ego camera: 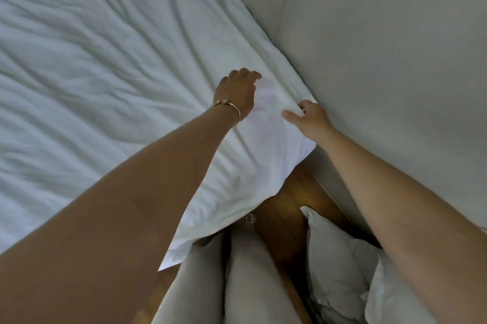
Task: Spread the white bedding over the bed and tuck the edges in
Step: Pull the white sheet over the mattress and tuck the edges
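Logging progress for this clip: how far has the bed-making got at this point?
Done: the white bedding already covers the mattress top, though it is wrinkled. In hand: at the corner by the headboard, the left hand rests on the bedding while the right hand grips its edge. Left: the side flap hangs loose over the wooden floor, untucked; the pillows lie on the floor.

I see a pale grey padded headboard panel [395,60] filling the upper right, with a vertical seam running through it. Below it lies a brown wooden plank floor [287,207]. Two plump white pillows [340,268] sit on that floor at lower right, beside light grey trouser legs [253,281].
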A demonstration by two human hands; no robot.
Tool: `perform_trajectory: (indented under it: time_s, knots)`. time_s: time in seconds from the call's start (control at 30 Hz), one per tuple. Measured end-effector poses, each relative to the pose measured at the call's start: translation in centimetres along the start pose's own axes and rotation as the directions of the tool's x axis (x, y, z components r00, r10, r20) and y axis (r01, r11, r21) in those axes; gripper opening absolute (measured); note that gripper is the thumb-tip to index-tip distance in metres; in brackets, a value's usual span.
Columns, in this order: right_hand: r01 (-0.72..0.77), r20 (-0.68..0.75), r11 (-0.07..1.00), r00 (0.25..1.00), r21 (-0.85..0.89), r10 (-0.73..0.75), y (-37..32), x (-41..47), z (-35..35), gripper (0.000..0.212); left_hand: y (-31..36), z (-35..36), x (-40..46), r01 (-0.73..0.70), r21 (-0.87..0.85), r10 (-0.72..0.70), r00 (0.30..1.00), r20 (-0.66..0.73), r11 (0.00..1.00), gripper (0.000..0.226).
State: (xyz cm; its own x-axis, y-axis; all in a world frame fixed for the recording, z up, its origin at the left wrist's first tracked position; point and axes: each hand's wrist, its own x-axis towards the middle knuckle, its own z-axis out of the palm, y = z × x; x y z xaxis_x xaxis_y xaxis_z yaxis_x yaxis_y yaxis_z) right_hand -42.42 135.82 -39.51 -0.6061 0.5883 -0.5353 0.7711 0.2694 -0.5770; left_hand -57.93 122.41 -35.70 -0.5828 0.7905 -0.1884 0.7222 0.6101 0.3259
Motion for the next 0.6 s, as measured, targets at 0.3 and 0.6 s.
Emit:
perform_trajectory:
  time_s: [0.3,0.6]
  knots:
    - [-0.090,-0.135,0.995,0.986,0.046,0.095,6.3,-2.8,0.2,0.037,1.2,1.0,8.2,-0.245,0.300,0.133,0.928,0.349,0.922,0.042]
    - [-0.328,-0.255,0.941,0.920,-0.087,0.297,10.4,-3.5,0.7,0.036,3.4,3.3,10.2,-0.366,0.242,0.331,0.928,0.171,0.899,0.024]
